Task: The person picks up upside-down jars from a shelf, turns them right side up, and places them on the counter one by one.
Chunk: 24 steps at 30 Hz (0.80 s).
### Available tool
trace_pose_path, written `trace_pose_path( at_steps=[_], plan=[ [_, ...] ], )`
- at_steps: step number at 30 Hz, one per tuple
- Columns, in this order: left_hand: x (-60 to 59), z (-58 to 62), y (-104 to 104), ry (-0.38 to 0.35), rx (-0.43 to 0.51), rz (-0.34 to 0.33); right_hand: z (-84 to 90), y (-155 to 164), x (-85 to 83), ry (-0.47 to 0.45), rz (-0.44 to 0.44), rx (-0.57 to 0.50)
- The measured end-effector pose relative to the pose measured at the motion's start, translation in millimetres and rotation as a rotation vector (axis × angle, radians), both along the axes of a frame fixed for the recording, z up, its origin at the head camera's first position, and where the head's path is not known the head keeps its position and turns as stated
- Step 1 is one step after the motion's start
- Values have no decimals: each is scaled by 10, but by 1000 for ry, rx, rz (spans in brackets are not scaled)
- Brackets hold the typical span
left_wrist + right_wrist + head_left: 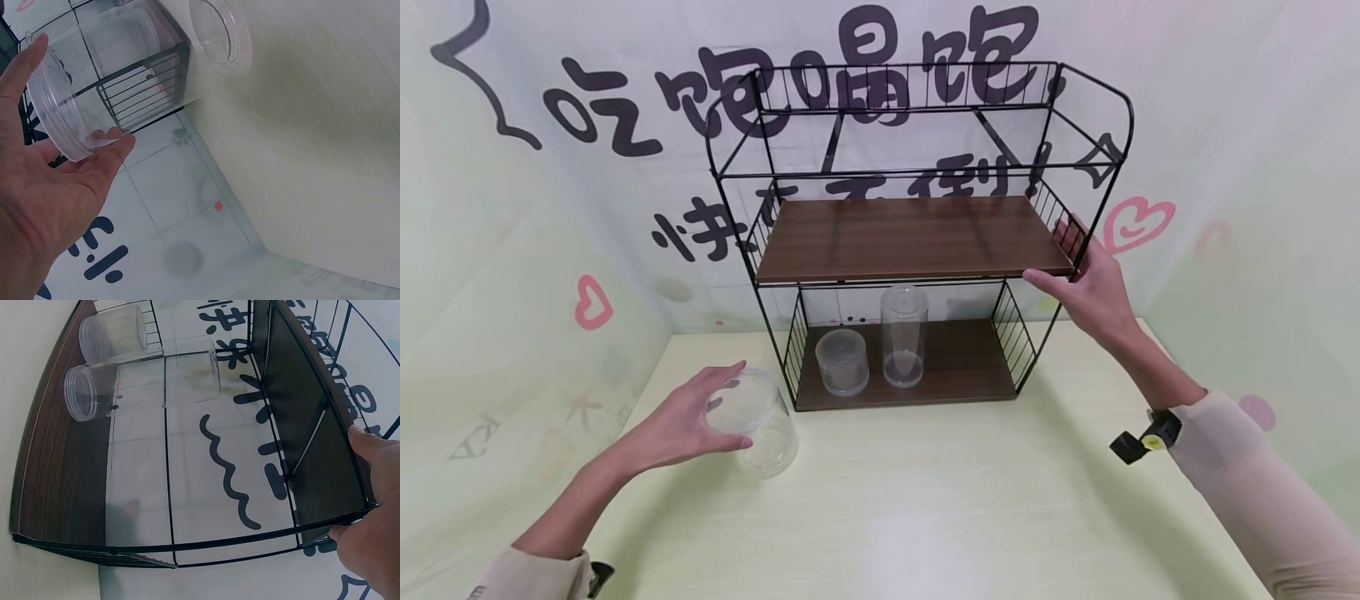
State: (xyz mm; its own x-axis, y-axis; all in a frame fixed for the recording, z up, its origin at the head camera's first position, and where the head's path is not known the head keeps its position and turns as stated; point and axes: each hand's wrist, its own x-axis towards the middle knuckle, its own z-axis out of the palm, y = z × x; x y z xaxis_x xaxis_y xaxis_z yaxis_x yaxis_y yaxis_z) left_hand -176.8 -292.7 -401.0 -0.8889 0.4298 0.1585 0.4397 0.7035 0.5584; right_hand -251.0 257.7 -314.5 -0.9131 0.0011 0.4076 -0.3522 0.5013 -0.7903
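Gripping a clear container (756, 417) left-handed (688, 421), right hand (1093, 287) clasping the rack (917, 242) corner; two containers (842, 361) already shelved, third remaining.

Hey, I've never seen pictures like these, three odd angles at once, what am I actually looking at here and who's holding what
There is no machine here: a person works with two bare hands and wears three cameras. The wide picture comes from a camera on the head, looking down at a pale yellow-green table. The other two come from cameras on each wrist.

On the table stands a black wire rack with two brown wooden shelves. On its lower shelf sit a short clear plastic jar and a tall clear plastic jar.

The left hand holds a round clear plastic lid between thumb and fingers, just above a third clear plastic jar on the table beside the rack. The right hand grips the right end of the rack's upper shelf, seen up close in the right wrist picture.
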Motion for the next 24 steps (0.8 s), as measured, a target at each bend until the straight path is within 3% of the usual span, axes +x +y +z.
trace_pose_path(
  at_steps=[6, 12, 19, 24],
  plan=[
    [5, 12, -16, 29, -58, 14, 4, -9, 9, 1, 9, -19],
    [39, 88, 47, 54, -103, 74, 1, -7, 6, -2, 12, -22],
    [147, 299, 311, 96, -88, 94, 24, -8, 19, 7, -6, 0],
    [202, 374, 536, 119, -52, 85, 25, -8, 19, 1, 8, -12]
  ],
)
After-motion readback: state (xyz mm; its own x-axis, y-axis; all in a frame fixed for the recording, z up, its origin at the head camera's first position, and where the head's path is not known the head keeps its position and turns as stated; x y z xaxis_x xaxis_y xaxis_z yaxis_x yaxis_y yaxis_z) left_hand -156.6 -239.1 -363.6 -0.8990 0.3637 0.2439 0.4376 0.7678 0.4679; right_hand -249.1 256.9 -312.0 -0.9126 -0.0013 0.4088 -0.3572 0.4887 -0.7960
